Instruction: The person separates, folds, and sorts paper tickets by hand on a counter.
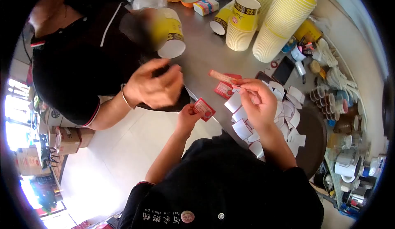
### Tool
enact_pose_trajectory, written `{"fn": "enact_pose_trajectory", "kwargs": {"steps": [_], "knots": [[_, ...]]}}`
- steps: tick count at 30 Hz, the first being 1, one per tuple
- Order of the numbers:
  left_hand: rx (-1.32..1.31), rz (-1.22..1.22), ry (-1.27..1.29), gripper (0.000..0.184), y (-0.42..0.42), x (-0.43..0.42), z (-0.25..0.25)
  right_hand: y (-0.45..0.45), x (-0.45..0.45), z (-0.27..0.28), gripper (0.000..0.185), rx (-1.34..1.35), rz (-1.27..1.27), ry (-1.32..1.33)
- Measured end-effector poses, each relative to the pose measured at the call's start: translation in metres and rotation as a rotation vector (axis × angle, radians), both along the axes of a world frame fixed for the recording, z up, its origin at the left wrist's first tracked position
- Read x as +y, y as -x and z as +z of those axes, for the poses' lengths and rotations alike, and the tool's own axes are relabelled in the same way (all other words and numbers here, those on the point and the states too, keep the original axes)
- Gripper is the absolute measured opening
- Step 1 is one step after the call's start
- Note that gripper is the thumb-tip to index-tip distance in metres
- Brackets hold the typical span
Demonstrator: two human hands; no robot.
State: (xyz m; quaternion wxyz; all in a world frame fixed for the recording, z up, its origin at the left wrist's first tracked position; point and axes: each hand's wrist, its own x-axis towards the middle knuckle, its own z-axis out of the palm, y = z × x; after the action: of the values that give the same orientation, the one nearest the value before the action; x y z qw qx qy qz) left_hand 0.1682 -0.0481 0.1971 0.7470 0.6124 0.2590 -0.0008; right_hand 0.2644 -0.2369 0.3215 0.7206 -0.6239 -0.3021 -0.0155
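Note:
Pinched in my left hand [190, 118] is a red printed card [204, 109], held over the table's front edge. My right hand [258, 101] has its fingers closed on a red-and-cream paper strip [221, 76], above the metal table [201, 70]. Beneath that strip, another red card [223, 89] lies on the table. A loose pile of curled white paper pieces [288, 118] spreads under and around my right hand and wrist.
A co-worker's hand [158, 85] is near my left hand, beside a yellow paper cup [172, 33]. Tall stacks of yellow cups [282, 21] stand at the back. A phone [284, 70] and a crowded shelf [337, 175] are on the right.

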Motion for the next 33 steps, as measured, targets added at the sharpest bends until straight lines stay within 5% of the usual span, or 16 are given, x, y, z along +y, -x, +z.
{"fn": "enact_pose_trajectory", "kwargs": {"steps": [4, 6, 8, 16, 20, 23, 26, 28, 30, 31, 33], "knots": [[-0.07, -0.079, -0.097, 0.038, 0.008, 0.005, 0.001, 0.001, 0.008, 0.006, 0.016, -0.035, -0.005, 0.012], [-0.068, -0.049, 0.278, 0.038, 0.01, 0.004, 0.017, 0.002, 0.012, 0.01, 0.018, -0.118, -0.037, 0.023], [-0.152, 0.01, 0.247, 0.041, 0.013, 0.008, -0.012, 0.003, 0.015, 0.013, 0.017, -0.183, -0.062, 0.076], [-0.164, -0.093, -0.261, 0.048, 0.005, -0.011, 0.054, -0.004, 0.012, 0.024, 0.016, -0.495, -0.063, 0.273], [-0.257, -0.046, 0.032, 0.056, 0.005, -0.022, 0.082, 0.003, 0.008, 0.004, 0.033, -0.269, -0.06, 0.188], [-0.25, -0.135, -0.042, 0.06, 0.009, -0.025, 0.097, 0.014, 0.007, -0.01, 0.056, 0.233, 0.045, 0.516], [-0.258, -0.172, -0.121, 0.058, 0.015, -0.027, 0.113, 0.018, 0.007, -0.018, 0.052, 0.511, 0.355, 0.267], [-0.255, -0.166, -0.17, 0.055, 0.02, -0.024, 0.125, 0.019, 0.008, -0.009, 0.047, 0.47, 0.323, 0.257], [-0.117, -0.115, 0.314, 0.043, 0.025, -0.018, 0.135, 0.019, 0.012, 0.0, 0.042, 0.57, 0.219, -0.021], [-0.148, -0.125, 0.275, 0.027, 0.028, -0.019, 0.136, 0.018, 0.012, 0.004, 0.04, 0.545, 0.192, -0.035], [-0.147, -0.136, 0.286, 0.021, 0.032, -0.02, 0.142, 0.018, 0.013, 0.01, 0.04, 0.514, 0.194, -0.035]]}}
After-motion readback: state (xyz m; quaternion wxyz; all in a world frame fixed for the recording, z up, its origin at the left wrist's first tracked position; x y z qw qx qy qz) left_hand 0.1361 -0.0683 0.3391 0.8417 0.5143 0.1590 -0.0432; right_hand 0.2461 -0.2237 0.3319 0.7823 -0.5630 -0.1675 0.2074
